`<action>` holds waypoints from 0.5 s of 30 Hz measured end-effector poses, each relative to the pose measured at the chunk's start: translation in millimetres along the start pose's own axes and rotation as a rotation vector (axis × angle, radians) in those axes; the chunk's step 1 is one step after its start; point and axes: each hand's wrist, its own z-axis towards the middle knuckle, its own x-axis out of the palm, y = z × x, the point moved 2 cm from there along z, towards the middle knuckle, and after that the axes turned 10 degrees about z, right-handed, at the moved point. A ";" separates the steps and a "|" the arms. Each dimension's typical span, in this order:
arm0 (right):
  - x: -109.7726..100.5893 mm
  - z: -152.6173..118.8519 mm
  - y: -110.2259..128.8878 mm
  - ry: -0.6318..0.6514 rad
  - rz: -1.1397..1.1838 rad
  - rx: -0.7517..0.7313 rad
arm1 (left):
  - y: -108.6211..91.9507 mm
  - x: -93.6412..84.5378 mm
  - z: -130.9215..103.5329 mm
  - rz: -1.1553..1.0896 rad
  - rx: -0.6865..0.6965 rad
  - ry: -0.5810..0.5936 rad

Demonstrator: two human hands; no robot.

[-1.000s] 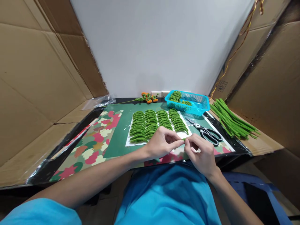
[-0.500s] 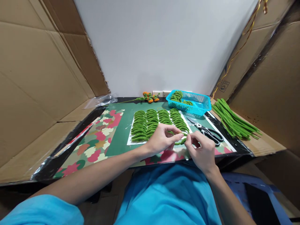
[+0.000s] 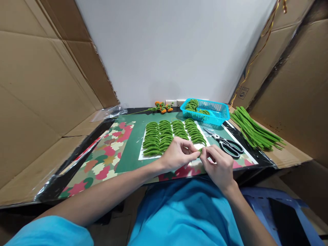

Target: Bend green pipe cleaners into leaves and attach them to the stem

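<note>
**Left hand [image 3: 180,153] and right hand [image 3: 217,164] pinch a short green piece [image 3: 200,150]**

Thumb and forefinger of each hand clamp on the fuzzy green piece, which is partly hidden between the two sets of fingertips, above the near right corner of a white sheet [image 3: 141,157]. On that sheet, curved green pieces [image 3: 152,140] lie stacked in four columns; the left hand covers the near ends of the middle ones. Just beyond the right hand rests a pair of scissors [image 3: 220,139], its dark-rimmed handles nearest the person. Farther back, a blue plastic basket [image 3: 217,121] holds more green pieces heaped toward its left end. A bundle of long green stems [image 3: 256,130] lies on cardboard at the right, near the basket. Orange flowers [image 3: 163,108] on a green stalk lie at the table's far edge. Beneath the sheet spreads a green mat [image 3: 129,147], bordered by a camouflage-patterned cover [image 3: 107,153]. Cardboard panels [image 3: 36,85] flank the table, and a white wall [image 3: 174,51] rises behind.
</note>
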 end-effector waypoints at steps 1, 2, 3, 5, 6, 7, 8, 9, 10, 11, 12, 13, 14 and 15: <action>-0.3 0.2 0.2 -0.008 -0.014 -0.004 | 0.3 0.1 0.2 0.010 -0.003 -0.003; -0.7 0.6 0.4 -0.014 -0.020 -0.001 | 0.8 -0.1 0.4 0.016 -0.009 -0.015; -1.2 1.3 0.6 -0.017 -0.014 0.013 | 1.4 -0.5 0.5 0.017 -0.019 -0.028; -2.7 2.8 0.8 -0.015 0.025 0.062 | 2.3 -1.3 0.6 0.014 -0.041 -0.046; -3.5 3.4 0.7 -0.009 0.048 0.086 | 2.6 -1.7 0.4 0.013 -0.050 -0.050; -4.2 3.8 0.5 -0.002 0.070 0.107 | 2.6 -2.0 0.2 0.013 -0.057 -0.049; -4.8 4.0 0.2 0.004 0.089 0.125 | 2.4 -2.2 -0.1 0.019 -0.061 -0.044; -5.2 3.9 -0.3 0.007 0.106 0.138 | 2.0 -2.3 -0.3 0.029 -0.061 -0.039; -5.4 3.6 -1.0 0.009 0.124 0.148 | 1.4 -2.4 -0.6 0.042 -0.057 -0.037; -5.4 3.3 -1.6 0.011 0.140 0.156 | 0.9 -2.5 -0.8 0.057 -0.048 -0.036; -5.2 2.9 -2.2 0.014 0.156 0.160 | 0.3 -2.7 -0.9 0.072 -0.036 -0.037; -4.9 2.5 -2.6 0.018 0.169 0.162 | -0.1 -2.9 -1.0 0.088 -0.021 -0.040; -4.7 2.4 -3.0 0.023 0.179 0.162 | -0.2 -3.3 -1.0 0.105 -0.005 -0.045; -4.7 2.4 -3.3 0.031 0.187 0.164 | -0.2 -3.7 -1.1 0.124 0.009 -0.051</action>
